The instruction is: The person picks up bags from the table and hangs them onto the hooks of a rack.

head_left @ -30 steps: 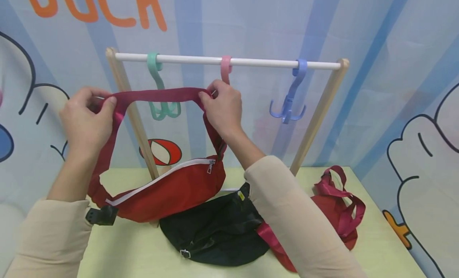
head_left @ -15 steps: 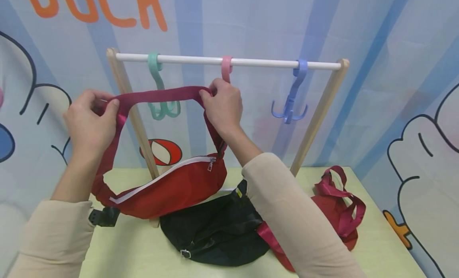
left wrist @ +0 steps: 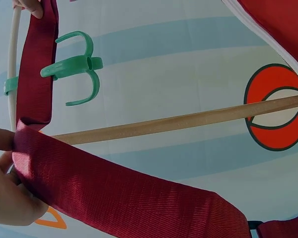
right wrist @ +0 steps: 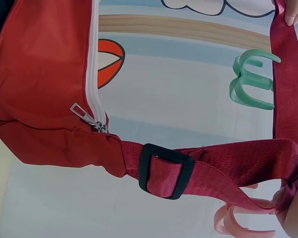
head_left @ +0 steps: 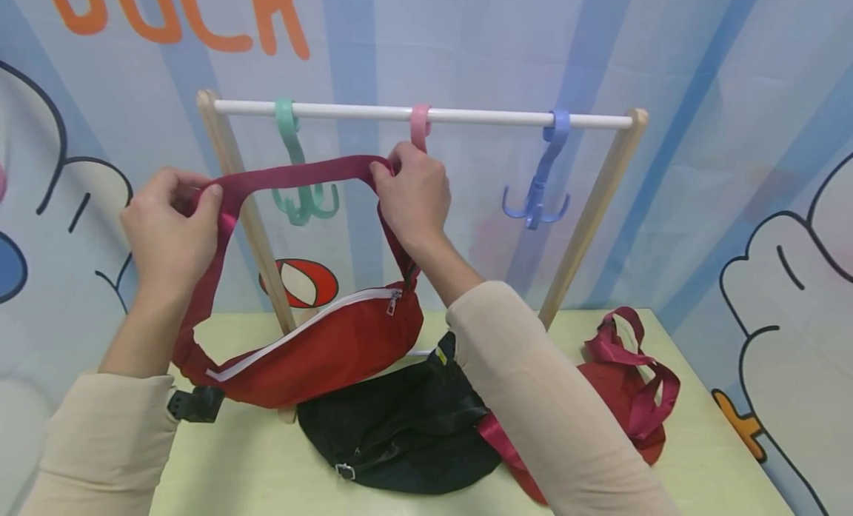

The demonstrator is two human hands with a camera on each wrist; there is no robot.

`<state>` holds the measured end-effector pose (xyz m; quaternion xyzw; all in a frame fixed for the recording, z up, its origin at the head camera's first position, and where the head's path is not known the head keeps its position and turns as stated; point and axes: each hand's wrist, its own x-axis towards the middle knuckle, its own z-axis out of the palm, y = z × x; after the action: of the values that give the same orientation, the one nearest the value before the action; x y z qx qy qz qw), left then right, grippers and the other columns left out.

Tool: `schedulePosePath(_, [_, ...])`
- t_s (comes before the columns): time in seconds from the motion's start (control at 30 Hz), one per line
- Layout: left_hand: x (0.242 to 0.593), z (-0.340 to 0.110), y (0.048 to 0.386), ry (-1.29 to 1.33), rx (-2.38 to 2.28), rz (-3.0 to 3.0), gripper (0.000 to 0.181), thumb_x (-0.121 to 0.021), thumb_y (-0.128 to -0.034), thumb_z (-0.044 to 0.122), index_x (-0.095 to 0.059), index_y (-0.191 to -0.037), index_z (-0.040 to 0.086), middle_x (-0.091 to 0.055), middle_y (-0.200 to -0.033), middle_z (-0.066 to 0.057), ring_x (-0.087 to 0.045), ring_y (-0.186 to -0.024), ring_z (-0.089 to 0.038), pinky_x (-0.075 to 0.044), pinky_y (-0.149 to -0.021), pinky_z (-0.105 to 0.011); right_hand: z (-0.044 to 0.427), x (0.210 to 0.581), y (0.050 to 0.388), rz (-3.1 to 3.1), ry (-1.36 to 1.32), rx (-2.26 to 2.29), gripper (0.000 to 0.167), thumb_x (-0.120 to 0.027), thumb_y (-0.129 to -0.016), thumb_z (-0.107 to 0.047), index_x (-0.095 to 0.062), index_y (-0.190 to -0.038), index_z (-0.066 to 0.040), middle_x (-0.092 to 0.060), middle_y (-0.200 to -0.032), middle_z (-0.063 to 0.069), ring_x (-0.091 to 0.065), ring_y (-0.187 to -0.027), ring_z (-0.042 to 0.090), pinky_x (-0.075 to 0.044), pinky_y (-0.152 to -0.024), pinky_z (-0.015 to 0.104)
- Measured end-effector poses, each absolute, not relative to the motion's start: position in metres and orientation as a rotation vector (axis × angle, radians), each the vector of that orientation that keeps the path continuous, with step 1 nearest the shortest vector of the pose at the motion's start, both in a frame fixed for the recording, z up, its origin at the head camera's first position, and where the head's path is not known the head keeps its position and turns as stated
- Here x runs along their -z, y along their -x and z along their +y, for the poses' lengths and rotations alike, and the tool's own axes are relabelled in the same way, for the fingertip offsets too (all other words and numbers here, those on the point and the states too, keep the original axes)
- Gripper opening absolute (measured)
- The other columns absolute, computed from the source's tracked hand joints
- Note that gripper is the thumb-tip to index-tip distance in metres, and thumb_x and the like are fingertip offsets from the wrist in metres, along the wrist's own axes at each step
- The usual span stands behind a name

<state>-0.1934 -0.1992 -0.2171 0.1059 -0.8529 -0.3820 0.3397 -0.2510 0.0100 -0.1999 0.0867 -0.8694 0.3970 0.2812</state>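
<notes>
A red waist bag (head_left: 333, 353) with a white zip hangs by its dark red strap (head_left: 293, 177), which is held up in both hands. My left hand (head_left: 175, 223) pinches the strap's left bend between thumb and fingers. At the right bend, my right hand (head_left: 416, 198) pinches it too, just below the pink hook (head_left: 420, 124). Between the hands, the stretched strap passes in front of the green hook (head_left: 303, 198), whose prongs show beneath it. A black strap buckle (right wrist: 166, 171) appears in the right wrist view.
A white rail (head_left: 346, 110) on wooden posts (head_left: 586, 227) carries the hooks, including a blue hook (head_left: 536, 198) at the right. On the table (head_left: 220, 464) lie a black waist bag (head_left: 400, 427) and another red bag (head_left: 609, 386), partly hidden by my right sleeve.
My left hand has shifted slightly right with the strap. The strap's right end has risen a little, and the red waist bag has moved slightly right. The green hook has turned a little.
</notes>
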Motion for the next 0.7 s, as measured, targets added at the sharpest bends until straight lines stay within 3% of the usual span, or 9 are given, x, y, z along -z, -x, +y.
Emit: schedulePosePath(0.7, [0.2202,-0.1970,0.1934,-0.238,0.992,-2.184,0.033,-0.049,-0.0918,0.030,-0.061,-0.109,0.004,-0.060,-0.095,-0.012,-0.045,-0.074,-0.007,-0.036,-0.067,-0.022,0.0084,0.2029,0.2533,-2.356,-0.248,-1.027,0.017,-0.060,-0.088,-0.021,-0.063,-0.085,-0.005,-0.061,-0.070,0.005,-0.055,-0.066,0.016,-0.043,-0.061,0.027])
